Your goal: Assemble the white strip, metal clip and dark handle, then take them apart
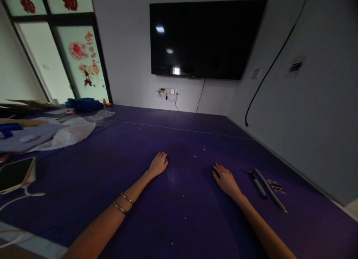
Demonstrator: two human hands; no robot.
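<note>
My left hand [159,164] rests on the purple tabletop [179,229], its fingers lying loosely on the surface and holding nothing. Two metal bracelets [123,203] circle that wrist. Across from it, my right hand [227,181] lies palm down with its fingers apart and nothing in them. Nearest to the right hand is a slim tool with a grey handle and a thin dark head [259,186]. A pale, curved, tube-like strip [270,191] lies beside this tool. Tiny white specks [195,156] dot the table between and beyond the hands.
A small dark packet-like item [276,186] lies near the right wall. On the left are a phone [18,173] with a white cable [26,193], crumpled white sheeting [74,134] and a blue cloth bundle [84,104]. A black cable [272,65] hangs along the right wall; a television [207,38] is mounted ahead.
</note>
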